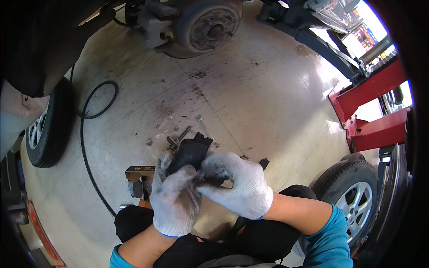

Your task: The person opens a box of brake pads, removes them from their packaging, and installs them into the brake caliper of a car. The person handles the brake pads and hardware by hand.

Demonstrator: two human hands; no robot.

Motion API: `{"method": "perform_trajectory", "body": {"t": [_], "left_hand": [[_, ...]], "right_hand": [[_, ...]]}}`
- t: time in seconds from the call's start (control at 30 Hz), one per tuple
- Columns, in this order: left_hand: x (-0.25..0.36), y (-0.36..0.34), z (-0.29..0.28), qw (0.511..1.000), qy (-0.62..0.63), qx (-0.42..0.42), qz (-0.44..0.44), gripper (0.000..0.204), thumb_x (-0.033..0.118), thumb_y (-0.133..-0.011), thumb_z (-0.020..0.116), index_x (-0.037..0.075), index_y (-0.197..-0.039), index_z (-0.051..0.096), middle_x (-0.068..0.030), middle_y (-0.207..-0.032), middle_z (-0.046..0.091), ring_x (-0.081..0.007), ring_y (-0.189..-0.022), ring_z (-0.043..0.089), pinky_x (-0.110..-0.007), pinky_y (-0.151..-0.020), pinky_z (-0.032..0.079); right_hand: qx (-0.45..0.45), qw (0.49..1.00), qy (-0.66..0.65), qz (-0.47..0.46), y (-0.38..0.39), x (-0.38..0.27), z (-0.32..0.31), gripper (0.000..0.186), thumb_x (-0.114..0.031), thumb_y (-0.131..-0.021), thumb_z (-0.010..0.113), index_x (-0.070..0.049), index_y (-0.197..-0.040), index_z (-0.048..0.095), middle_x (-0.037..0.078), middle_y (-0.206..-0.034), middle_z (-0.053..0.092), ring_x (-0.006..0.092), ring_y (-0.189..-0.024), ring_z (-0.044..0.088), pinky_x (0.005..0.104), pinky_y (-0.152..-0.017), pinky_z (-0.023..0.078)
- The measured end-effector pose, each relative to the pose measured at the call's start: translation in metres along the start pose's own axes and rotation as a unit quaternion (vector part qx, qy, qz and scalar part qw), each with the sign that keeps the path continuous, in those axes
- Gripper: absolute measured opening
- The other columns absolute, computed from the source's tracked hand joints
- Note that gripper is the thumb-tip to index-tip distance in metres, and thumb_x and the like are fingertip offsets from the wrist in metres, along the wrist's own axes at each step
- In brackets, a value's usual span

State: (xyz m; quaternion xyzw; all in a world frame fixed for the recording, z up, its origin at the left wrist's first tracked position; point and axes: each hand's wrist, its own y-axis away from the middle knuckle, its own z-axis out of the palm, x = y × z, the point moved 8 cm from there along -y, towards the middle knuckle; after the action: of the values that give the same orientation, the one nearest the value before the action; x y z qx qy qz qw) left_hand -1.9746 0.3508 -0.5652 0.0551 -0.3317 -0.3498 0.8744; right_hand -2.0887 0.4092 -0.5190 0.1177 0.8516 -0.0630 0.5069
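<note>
Both my hands wear white knit gloves, grey with dirt. My left hand (176,196) is closed around a black brake pad (191,154), thumb pressed over its near side. My right hand (239,181) pinches at the pad's near right edge, where a small dark piece sits between the fingertips. The fingers hide that piece's shape. Just beyond the pad, a metal bolt-like part (183,133) lies beside a crumpled clear plastic bag (157,142) on the floor. An open orange and black cardboard box (142,169) stands left of my left hand.
A brake disc (214,29) with its caliper (154,27) hangs ahead at the top. A black hose (85,147) loops across the floor at left. Wheels lie at left (53,129) and right (357,196). A red lift arm (375,94) stands far right.
</note>
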Motion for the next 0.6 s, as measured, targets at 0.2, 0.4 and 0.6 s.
{"method": "perform_trajectory", "body": {"t": [0.2,0.4,0.6], "left_hand": [[0.002,0.001,0.002,0.999,0.019,-0.003,-0.03,0.047,0.022,-0.097,0.056,0.002,-0.139,0.052,-0.0196,-0.138,0.06,-0.0348,-0.131,0.056,-0.047,-0.115,0.042],[-0.003,0.0,-0.002,0.999,0.035,0.015,-0.03,0.048,0.025,-0.098,0.058,0.003,-0.14,0.052,-0.0202,-0.139,0.059,-0.0347,-0.131,0.056,-0.047,-0.113,0.044],[-0.002,-0.006,-0.005,0.999,0.037,0.014,-0.017,0.046,0.014,-0.098,0.057,-0.002,-0.14,0.05,-0.0231,-0.137,0.059,-0.0336,-0.126,0.061,-0.045,-0.111,0.049]], "right_hand": [[0.014,0.99,0.119,-0.071,-0.003,-0.013,-0.001,0.037,-0.022,-0.078,0.086,-0.008,-0.109,0.073,0.01,-0.09,0.071,0.0266,-0.078,0.073,0.0353,-0.068,0.059],[0.0,0.983,0.168,-0.078,-0.003,-0.012,0.003,0.027,-0.022,-0.082,0.081,-0.012,-0.106,0.074,0.01,-0.086,0.069,0.0297,-0.073,0.07,0.0372,-0.063,0.057],[-0.001,0.965,0.241,-0.106,-0.012,-0.01,-0.017,0.021,-0.023,-0.089,0.071,-0.014,-0.108,0.072,0.01,-0.094,0.07,0.0289,-0.078,0.072,0.0374,-0.066,0.058]]}}
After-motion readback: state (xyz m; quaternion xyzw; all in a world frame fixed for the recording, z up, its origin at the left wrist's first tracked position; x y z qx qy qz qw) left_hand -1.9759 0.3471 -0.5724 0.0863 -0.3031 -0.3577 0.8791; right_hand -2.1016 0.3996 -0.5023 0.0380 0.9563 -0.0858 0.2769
